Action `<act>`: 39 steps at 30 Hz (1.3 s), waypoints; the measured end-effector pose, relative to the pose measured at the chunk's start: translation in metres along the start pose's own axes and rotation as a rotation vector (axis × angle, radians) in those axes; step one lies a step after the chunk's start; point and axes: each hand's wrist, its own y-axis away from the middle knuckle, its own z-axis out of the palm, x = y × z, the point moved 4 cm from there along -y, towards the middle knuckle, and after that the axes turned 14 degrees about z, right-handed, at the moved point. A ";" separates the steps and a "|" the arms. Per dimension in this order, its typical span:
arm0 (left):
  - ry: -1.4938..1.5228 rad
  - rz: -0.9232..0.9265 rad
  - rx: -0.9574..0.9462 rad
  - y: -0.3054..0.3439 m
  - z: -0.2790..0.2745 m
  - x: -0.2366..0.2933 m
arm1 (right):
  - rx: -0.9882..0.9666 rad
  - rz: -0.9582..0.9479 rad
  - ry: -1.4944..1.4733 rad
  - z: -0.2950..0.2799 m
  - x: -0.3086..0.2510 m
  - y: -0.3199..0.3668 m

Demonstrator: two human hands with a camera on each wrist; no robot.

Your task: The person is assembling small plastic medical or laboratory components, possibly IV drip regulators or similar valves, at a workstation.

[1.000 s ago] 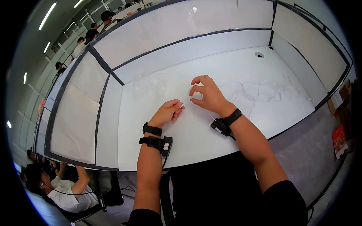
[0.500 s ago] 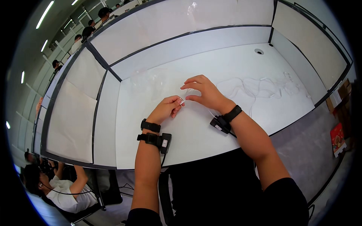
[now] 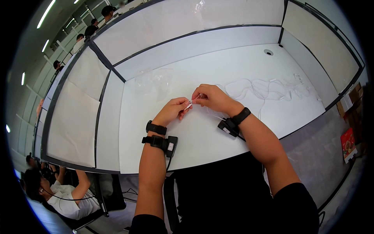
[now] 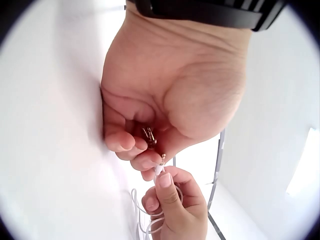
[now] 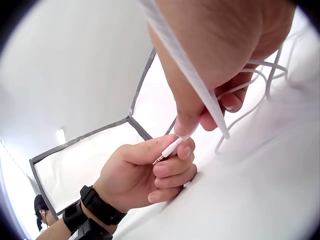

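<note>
The left hand [image 3: 170, 111] pinches white plugs [image 3: 188, 105] between thumb and fingers. Bare metal tips [image 4: 148, 135] show among its curled fingers in the left wrist view. Meeting it from the right, the right hand [image 3: 215, 99] has its thumb and fingertips closed on the white cable end, beside the left fingertips. One white plug [image 5: 172, 147] with a ringed metal tip [image 5: 158, 160] lies across the left fingers in the right wrist view. Thin white cable [image 4: 141, 216] hangs in loops around the right hand; part of what that hand grips is hidden.
Loose white cables [image 3: 261, 89] lie in loops on the right of the white table [image 3: 156, 160]. A clear plastic bag [image 3: 154, 82] lies at the back left. Low partitions [image 3: 194, 41] enclose the table, and a seated person is beyond the left one.
The right hand's spread fingers have closed and come down to the left fingertips, where they now pinch the cable end. The left hand has hardly moved.
</note>
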 end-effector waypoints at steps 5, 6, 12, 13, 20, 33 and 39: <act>0.018 -0.003 0.014 -0.002 0.001 -0.004 | 0.032 -0.001 -0.012 0.001 0.000 0.000; 0.014 -0.003 0.017 -0.002 0.002 -0.003 | 0.048 0.002 -0.006 0.001 0.000 0.000; 0.003 0.004 0.007 -0.002 0.003 -0.001 | 0.088 0.010 -0.017 0.004 0.004 -0.002; -0.003 0.001 0.004 -0.002 0.003 -0.001 | 0.094 0.013 -0.027 0.004 0.004 -0.002; 0.052 0.010 0.030 -0.001 0.005 0.004 | 0.111 0.102 -0.073 0.003 0.002 -0.001; 0.034 0.042 0.044 -0.002 0.001 -0.001 | 0.100 0.088 -0.140 0.004 0.010 -0.004; 0.071 0.084 0.023 -0.001 0.001 0.002 | 0.099 0.092 -0.186 0.004 0.011 -0.005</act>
